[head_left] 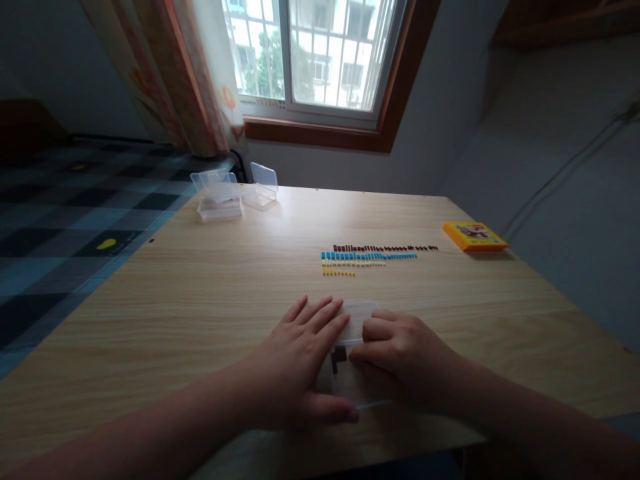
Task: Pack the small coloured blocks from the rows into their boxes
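Note:
A small clear plastic box (361,321) with its lid swung open lies near the table's front edge. Inside it is a dark brown piece (341,353) with a stepped outline. My left hand (305,360) spreads along the box's left side, fingers stretched out and thumb reaching past its near edge. Over the box's right part, my right hand (400,353) has its fingers curled together; their tips are close to the dark piece. Whatever they may pinch is hidden. Beyond the hands lie rows of tiny bricks: brown (370,249), blue (367,256), pale yellow (353,263) and yellow (339,272).
Two open clear boxes (220,208) (263,197) stand at the table's far left corner. A yellow-orange box (475,237) with a printed picture lies near the right edge. The wooden table (190,287) borders a checked bed (100,193) on the left and a wall on the right.

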### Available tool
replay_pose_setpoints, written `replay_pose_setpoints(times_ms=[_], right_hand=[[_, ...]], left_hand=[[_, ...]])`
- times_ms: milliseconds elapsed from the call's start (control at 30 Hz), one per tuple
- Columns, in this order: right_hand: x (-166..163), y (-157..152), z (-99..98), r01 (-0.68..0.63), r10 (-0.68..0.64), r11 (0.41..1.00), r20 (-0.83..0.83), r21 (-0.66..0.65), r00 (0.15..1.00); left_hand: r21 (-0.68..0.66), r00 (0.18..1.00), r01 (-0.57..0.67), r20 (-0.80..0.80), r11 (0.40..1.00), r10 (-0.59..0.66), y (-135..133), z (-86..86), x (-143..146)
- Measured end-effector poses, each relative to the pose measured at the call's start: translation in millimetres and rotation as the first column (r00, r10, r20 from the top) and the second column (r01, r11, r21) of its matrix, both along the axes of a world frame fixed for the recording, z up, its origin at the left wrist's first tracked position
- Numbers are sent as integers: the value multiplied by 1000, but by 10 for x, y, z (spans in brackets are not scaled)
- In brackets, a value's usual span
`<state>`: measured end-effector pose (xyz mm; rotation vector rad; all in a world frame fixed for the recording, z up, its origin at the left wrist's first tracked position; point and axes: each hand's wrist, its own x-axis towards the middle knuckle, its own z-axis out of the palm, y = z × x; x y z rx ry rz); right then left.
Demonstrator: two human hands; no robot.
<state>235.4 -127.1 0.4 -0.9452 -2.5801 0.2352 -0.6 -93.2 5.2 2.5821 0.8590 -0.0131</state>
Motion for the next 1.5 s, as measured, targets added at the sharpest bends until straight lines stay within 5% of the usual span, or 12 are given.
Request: replay_pose_setpoints(times_ms=[267,433,633,800,1067,1500], right_hand=[[59,42,94,18,7,994,-230,106,973],[283,464,250,175,-102,962,-319,210,942],[402,1277,362,352,-336,924,-123,148,934],[158,1677,293,367,-369,929,51,53,928],[-94,1878,139,408,-396,913,180,-31,900],[-239,1973,180,457,-447,889,185,-15,875]], left_hand=[[-9,1000,-6,23,1000,6,1,12,2],[-24,1000,-12,-4,1000,12,6,36,3],[-28,998,-21,61,999,23,8,20,-21],[-51,1000,-21,6,998,22,1,66,-18],[-66,999,-28,24,997,29,5,67,-13],[-66,999,-29,38,997,32,0,62,-16]])
